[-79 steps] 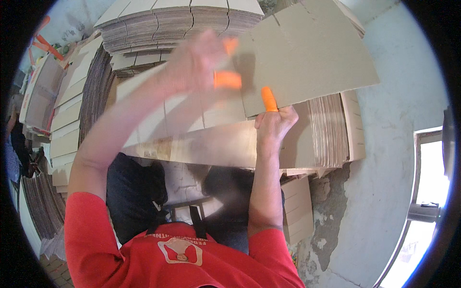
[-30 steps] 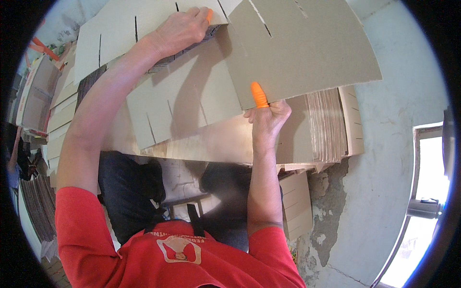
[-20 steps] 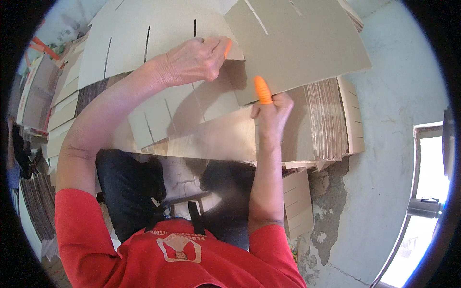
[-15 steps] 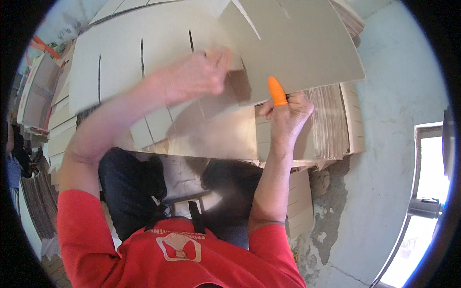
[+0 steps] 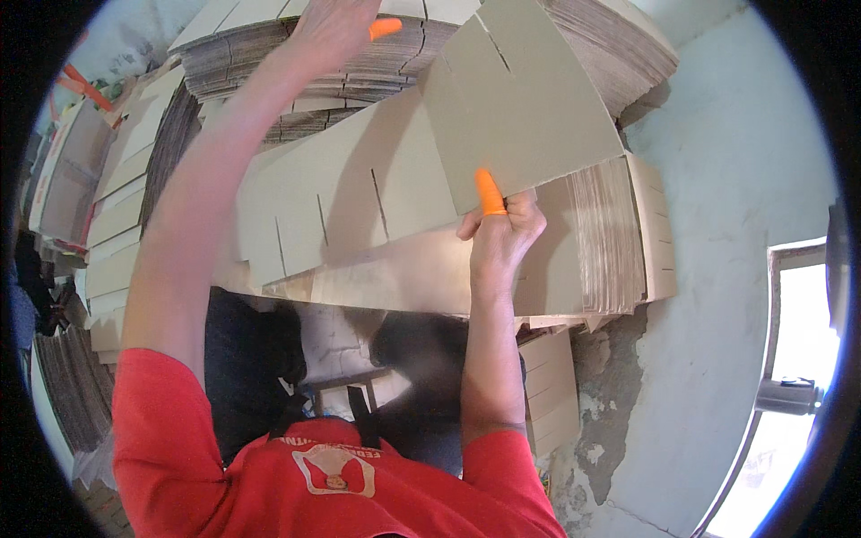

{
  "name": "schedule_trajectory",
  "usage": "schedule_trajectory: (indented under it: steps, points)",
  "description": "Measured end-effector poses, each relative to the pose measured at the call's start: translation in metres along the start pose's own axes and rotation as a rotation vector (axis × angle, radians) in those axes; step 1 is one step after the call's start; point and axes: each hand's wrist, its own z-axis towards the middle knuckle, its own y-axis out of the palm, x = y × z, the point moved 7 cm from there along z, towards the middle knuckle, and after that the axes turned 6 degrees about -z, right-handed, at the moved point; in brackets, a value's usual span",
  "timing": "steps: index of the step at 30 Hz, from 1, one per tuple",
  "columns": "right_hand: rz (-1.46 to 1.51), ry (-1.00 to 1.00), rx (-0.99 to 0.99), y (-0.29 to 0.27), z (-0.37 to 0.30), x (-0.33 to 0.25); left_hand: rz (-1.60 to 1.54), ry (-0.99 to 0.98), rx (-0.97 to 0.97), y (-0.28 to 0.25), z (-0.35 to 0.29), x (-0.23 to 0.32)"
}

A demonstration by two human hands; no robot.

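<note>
My right hand [image 5: 507, 235] is closed on the lower edge of a slotted cardboard sheet [image 5: 525, 103], pinching it near the corner. An orange finger cot [image 5: 489, 191] covers the thumb of that hand. The held panel stands tilted up. To its left lies a cardboard piece with several slots [image 5: 350, 193]; whether the two are one creased sheet I cannot tell. My left hand [image 5: 339, 34] is stretched out to the top of the far cardboard stack [image 5: 314, 56]. Its orange-tipped thumb points right, apart from the palm, and the picture's upper edge cuts off its other fingers.
A pile of upright cardboard sheets [image 5: 610, 238] stands right of my right hand, near a peeling wall [image 5: 708, 179]. More stacked cardboard [image 5: 121, 211] rises at the left. A bright window [image 5: 794, 359] is at the far right. My knees are under the work surface.
My left hand has moved up and away to the far stack. The wide slotted sheet that covered the stack's front is gone from there. My right hand and its panel have shifted slightly left.
</note>
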Motion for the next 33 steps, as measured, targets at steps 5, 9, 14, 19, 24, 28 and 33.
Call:
schedule_trajectory:
  steps: [5, 9, 14, 19, 24, 28, 33]
  points:
    - [-0.01, -0.053, -0.012, -0.002, -0.001, 0.01, -0.072, 0.154, -0.353, 0.069, 0.003, -0.023]
    - [0.036, -0.044, -0.038, 0.003, -0.003, 0.006, -0.075, 0.122, -0.276, 0.067, 0.001, -0.026]
    - [0.073, -0.032, -0.014, -0.008, -0.002, 0.01, -0.344, 0.018, -0.335, 0.019, 0.022, -0.003]
    - [0.066, -0.009, -0.001, -0.003, -0.004, 0.003, -0.28, 0.201, -0.291, 0.013, 0.018, 0.001]
    - [0.05, -0.047, -0.011, -0.001, -0.004, 0.0, 0.053, 0.393, -0.299, 0.024, -0.009, 0.028]
    - [-0.021, -0.054, -0.026, -0.005, -0.003, 0.011, -0.119, 0.437, -0.368, -0.003, -0.021, 0.077]
    - [-0.134, -0.062, -0.067, -0.003, 0.003, 0.02, -0.201, 0.591, -0.161, -0.038, -0.046, 0.116]
